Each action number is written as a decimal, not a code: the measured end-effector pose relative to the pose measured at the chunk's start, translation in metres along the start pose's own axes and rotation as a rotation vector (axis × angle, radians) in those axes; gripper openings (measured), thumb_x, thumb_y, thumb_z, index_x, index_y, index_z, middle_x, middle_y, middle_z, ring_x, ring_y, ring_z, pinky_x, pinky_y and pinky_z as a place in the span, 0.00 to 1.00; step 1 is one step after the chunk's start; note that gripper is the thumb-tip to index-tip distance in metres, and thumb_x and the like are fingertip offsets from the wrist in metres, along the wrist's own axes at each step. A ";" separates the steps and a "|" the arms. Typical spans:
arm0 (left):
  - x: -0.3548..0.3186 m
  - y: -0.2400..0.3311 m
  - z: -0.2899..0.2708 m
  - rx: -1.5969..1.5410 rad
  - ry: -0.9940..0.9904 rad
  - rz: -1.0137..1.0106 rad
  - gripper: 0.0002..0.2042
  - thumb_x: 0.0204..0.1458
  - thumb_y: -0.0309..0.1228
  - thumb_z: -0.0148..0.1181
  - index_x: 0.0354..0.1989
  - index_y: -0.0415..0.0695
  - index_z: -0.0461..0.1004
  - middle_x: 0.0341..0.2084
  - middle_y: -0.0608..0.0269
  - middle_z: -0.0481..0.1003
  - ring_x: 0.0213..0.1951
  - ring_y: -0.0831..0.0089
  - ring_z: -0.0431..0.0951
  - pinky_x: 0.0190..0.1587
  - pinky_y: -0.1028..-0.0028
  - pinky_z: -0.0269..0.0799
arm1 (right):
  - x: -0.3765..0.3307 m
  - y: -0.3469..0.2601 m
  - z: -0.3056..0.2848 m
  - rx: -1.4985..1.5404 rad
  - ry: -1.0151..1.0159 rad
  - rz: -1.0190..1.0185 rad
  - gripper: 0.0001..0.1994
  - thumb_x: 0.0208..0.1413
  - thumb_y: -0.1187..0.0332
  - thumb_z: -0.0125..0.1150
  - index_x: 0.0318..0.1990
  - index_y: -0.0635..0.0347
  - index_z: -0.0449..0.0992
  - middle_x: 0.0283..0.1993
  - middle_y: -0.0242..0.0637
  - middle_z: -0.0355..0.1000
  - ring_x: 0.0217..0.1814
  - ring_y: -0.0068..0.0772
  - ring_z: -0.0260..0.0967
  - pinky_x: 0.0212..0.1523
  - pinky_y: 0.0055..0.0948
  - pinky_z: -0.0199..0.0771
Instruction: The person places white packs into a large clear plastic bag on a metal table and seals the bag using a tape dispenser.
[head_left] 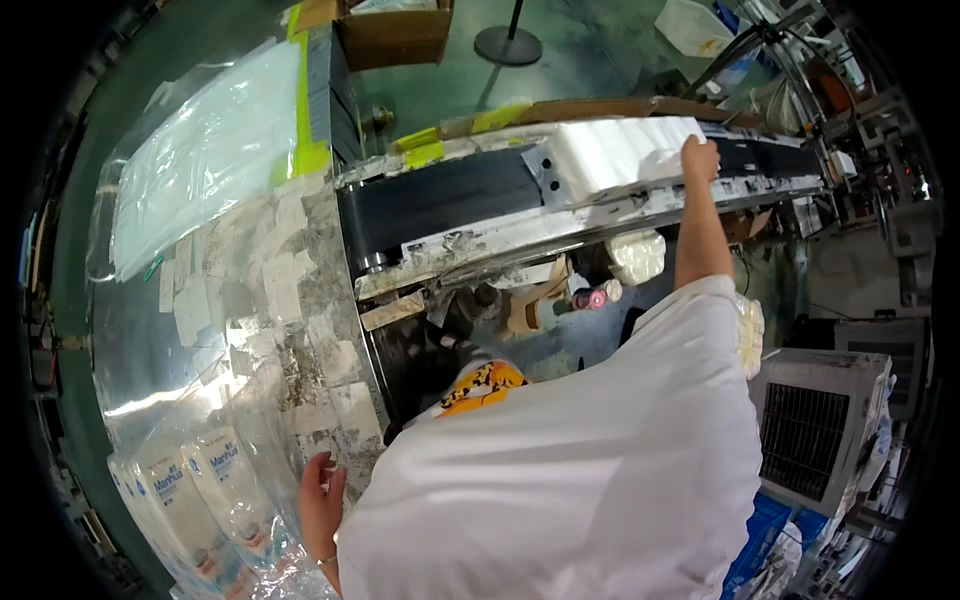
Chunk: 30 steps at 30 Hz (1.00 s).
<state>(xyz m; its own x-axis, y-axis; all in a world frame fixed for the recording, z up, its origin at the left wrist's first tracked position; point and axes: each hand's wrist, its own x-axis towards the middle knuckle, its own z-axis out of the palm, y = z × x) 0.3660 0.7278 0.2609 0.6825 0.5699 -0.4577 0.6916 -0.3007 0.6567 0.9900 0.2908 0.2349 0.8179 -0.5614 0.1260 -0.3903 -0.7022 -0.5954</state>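
Note:
My right hand reaches out to the far right and grips the right end of a row of white, soft-looking rolls or packs. The row lies along a black conveyor belt, with a grey plate with dark holes at its left end. Down at the lower left, my left hand hangs with loosely bent fingers apart and nothing in it. It is beside several white packs in clear plastic on the metal table.
A clear plastic bag of flat white sheets covers the table's far left. Cardboard boxes stand behind it. Below the belt are a white wrapped bundle and pink-ended rolls. A grey vented unit stands at right.

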 end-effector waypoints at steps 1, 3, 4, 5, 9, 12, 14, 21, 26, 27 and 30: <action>0.008 0.011 -0.005 0.036 -0.041 0.008 0.15 0.48 0.27 0.56 0.45 0.38 0.68 0.33 0.60 0.72 0.32 0.74 0.71 0.34 0.76 0.66 | -0.009 0.007 -0.004 0.018 -0.064 0.149 0.30 0.49 0.54 0.43 0.57 0.63 0.58 0.59 0.52 0.55 0.60 0.53 0.53 0.57 0.48 0.53; 0.030 0.032 -0.002 0.074 -0.095 0.039 0.15 0.47 0.27 0.57 0.45 0.38 0.68 0.33 0.59 0.72 0.32 0.73 0.71 0.35 0.75 0.67 | 0.016 0.019 0.016 -0.027 -0.093 0.129 0.31 0.50 0.53 0.42 0.58 0.62 0.56 0.61 0.50 0.52 0.62 0.54 0.49 0.56 0.51 0.53; 0.037 0.041 -0.003 0.098 -0.116 0.041 0.15 0.47 0.27 0.57 0.45 0.38 0.68 0.33 0.59 0.72 0.33 0.73 0.71 0.36 0.74 0.67 | 0.014 0.014 0.018 -0.107 -0.056 0.076 0.28 0.52 0.54 0.40 0.57 0.61 0.58 0.58 0.52 0.56 0.60 0.53 0.52 0.59 0.46 0.50; 0.044 0.048 -0.003 0.121 -0.137 0.044 0.15 0.47 0.26 0.57 0.45 0.38 0.68 0.33 0.58 0.72 0.33 0.72 0.71 0.36 0.74 0.67 | 0.029 0.026 0.027 -0.168 -0.139 -0.119 0.27 0.53 0.55 0.39 0.57 0.61 0.59 0.56 0.52 0.59 0.58 0.52 0.54 0.58 0.44 0.53; 0.072 0.069 0.004 0.150 -0.122 0.134 0.15 0.46 0.26 0.57 0.44 0.38 0.68 0.33 0.58 0.72 0.33 0.70 0.72 0.37 0.73 0.67 | 0.072 0.064 0.070 -0.252 -0.412 -0.607 0.27 0.54 0.50 0.39 0.56 0.60 0.61 0.50 0.50 0.65 0.52 0.48 0.63 0.52 0.38 0.61; 0.091 0.081 0.017 0.180 -0.093 0.221 0.15 0.46 0.25 0.57 0.44 0.39 0.69 0.33 0.57 0.72 0.35 0.67 0.72 0.38 0.73 0.67 | 0.012 0.009 0.075 -0.157 -0.731 -0.453 0.31 0.52 0.43 0.43 0.56 0.56 0.62 0.44 0.45 0.69 0.40 0.38 0.68 0.39 0.33 0.67; 0.105 0.086 0.025 0.128 -0.133 0.219 0.16 0.46 0.25 0.58 0.46 0.40 0.68 0.35 0.57 0.72 0.37 0.67 0.72 0.40 0.73 0.67 | -0.061 -0.044 0.050 -0.112 -1.032 -0.233 0.35 0.48 0.40 0.48 0.57 0.56 0.61 0.37 0.41 0.71 0.29 0.29 0.71 0.26 0.30 0.71; 0.179 0.092 0.062 -0.428 -0.046 0.297 0.25 0.51 0.32 0.55 0.56 0.38 0.56 0.49 0.54 0.66 0.47 0.69 0.69 0.48 0.72 0.65 | -0.223 -0.130 0.095 -0.205 -1.490 -0.721 0.32 0.43 0.37 0.53 0.40 0.60 0.76 0.28 0.35 0.72 0.30 0.23 0.67 0.28 0.23 0.64; 0.208 0.083 0.089 -0.688 -0.011 0.034 0.28 0.55 0.37 0.50 0.59 0.36 0.49 0.51 0.52 0.62 0.48 0.71 0.66 0.48 0.74 0.65 | -0.317 -0.171 0.171 0.075 -1.753 -0.729 0.29 0.50 0.41 0.49 0.40 0.62 0.75 0.34 0.34 0.72 0.34 0.22 0.66 0.36 0.24 0.65; 0.208 0.082 0.092 -0.768 0.017 0.001 0.29 0.55 0.38 0.50 0.59 0.36 0.48 0.51 0.53 0.62 0.48 0.71 0.66 0.48 0.74 0.64 | -0.332 -0.177 0.189 0.108 -1.823 -0.640 0.29 0.51 0.42 0.48 0.41 0.63 0.75 0.35 0.35 0.72 0.34 0.23 0.66 0.38 0.24 0.65; 0.207 0.080 0.102 -1.021 0.121 -0.060 0.31 0.55 0.41 0.49 0.61 0.37 0.46 0.51 0.56 0.62 0.50 0.74 0.65 0.50 0.75 0.62 | -0.374 -0.179 0.216 0.223 -1.751 -0.661 0.26 0.55 0.46 0.46 0.45 0.61 0.73 0.38 0.34 0.72 0.35 0.22 0.68 0.37 0.22 0.66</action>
<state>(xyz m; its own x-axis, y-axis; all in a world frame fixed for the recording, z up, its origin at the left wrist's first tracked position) 0.5865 0.7438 0.1580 0.5857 0.6531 -0.4800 0.1542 0.4916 0.8571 0.8448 0.7208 0.1228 0.2995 0.8614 -0.4102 0.0630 -0.4469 -0.8924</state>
